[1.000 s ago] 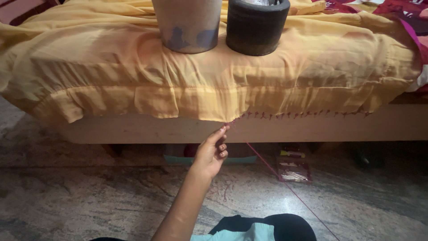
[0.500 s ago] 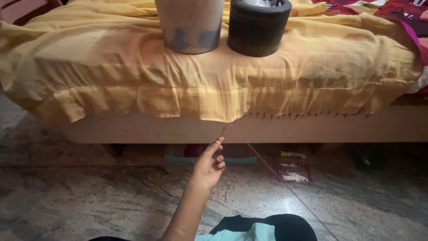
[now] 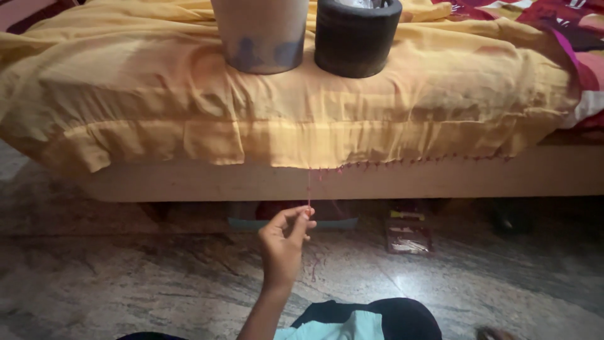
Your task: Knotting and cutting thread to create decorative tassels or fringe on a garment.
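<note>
While the yellow cloth [image 3: 283,107] drapes the bed | left hand [image 3: 284,242] pinches a red thread [image 3: 309,189] hanging from its hem, fingertips closed | right hand unseen.

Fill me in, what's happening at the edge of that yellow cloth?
A person sitting on the stone floor holds one hand up below the hem of a yellow cloth draped over a low bed. The fingertips pinch a thin red thread that runs straight up to the hem, where a row of small red stitches continues to the right. A pale pot and a black container stand on the cloth.
</note>
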